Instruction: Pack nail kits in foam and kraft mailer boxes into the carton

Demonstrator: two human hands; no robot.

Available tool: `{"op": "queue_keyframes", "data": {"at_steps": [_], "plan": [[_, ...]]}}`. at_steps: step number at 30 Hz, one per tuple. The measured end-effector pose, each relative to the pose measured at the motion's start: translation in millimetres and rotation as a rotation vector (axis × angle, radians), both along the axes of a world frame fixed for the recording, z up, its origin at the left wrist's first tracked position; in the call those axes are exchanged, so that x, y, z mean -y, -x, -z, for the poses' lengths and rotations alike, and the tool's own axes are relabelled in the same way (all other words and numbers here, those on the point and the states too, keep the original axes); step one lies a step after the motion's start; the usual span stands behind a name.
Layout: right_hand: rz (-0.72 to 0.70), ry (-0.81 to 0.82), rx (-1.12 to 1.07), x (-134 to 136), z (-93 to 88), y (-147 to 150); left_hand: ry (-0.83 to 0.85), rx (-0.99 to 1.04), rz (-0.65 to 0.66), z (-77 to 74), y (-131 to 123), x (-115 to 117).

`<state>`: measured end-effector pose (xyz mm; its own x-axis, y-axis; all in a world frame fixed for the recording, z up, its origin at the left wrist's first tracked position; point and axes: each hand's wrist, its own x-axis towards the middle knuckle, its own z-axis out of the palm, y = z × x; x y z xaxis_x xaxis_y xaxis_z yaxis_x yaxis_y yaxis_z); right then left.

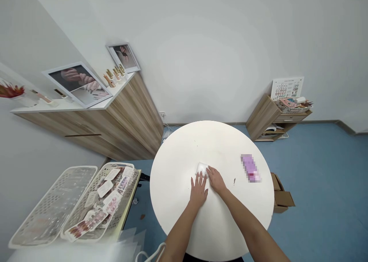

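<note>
A small white square [202, 168], like a folded tissue or a thin packet, lies flat near the middle of the round white table [172, 150]. My left hand [198, 192] rests palm down with its fingers spread, its fingertips at the square's near edge. From the right, my right hand [216, 180] has its bent fingers on the square's right edge and seems to grip it there; the thumb is partly hidden. Farther right on the table sits a pixelated purple thing [249, 167], too blurred to name.
Two white plastic baskets [99, 202] stand at the lower left, one with carded false nails. A wood-grain cabinet [135, 116] holds picture frames. At right are a small cabinet [260, 114] and an opened cardboard box [283, 196] on the blue floor.
</note>
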<state>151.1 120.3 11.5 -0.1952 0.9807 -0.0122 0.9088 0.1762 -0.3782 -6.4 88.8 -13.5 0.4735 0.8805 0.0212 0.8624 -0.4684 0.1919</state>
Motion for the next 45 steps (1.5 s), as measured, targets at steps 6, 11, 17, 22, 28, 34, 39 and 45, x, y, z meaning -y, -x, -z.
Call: {"op": "queue_keyframes", "data": {"at_steps": [6,11,17,22,28,34,39,45], "plan": [[-0.015,0.163,0.102,2.2,-6.3,-1.7,0.199,0.030,-0.012,-19.6,-1.4,-12.5],[-0.121,0.084,0.127,-9.1,-14.7,-17.6,0.199,0.153,-0.114,-47.4,-6.0,-2.1],[-0.324,-0.107,0.034,-18.4,-8.4,-19.9,0.077,0.295,-0.439,-51.9,9.6,62.9],[-0.530,-0.127,-0.047,-8.2,-14.0,25.2,-0.048,0.380,-0.724,-61.7,66.1,140.4],[-0.780,-0.101,-0.098,36.3,-33.0,119.2,-0.178,0.389,-1.076,-93.9,155.5,258.2],[-0.995,-0.126,-0.172,113.2,-49.6,233.2,-0.290,0.300,-1.310,-122.1,232.3,385.2],[-1.191,-0.102,-0.178,193.0,-77.9,322.1,-0.380,0.156,-1.408,-145.4,283.5,458.8],[-1.399,-0.122,-0.209,279.0,-110.4,411.7,-0.298,-0.107,-1.547,-167.3,335.7,492.8]]}}
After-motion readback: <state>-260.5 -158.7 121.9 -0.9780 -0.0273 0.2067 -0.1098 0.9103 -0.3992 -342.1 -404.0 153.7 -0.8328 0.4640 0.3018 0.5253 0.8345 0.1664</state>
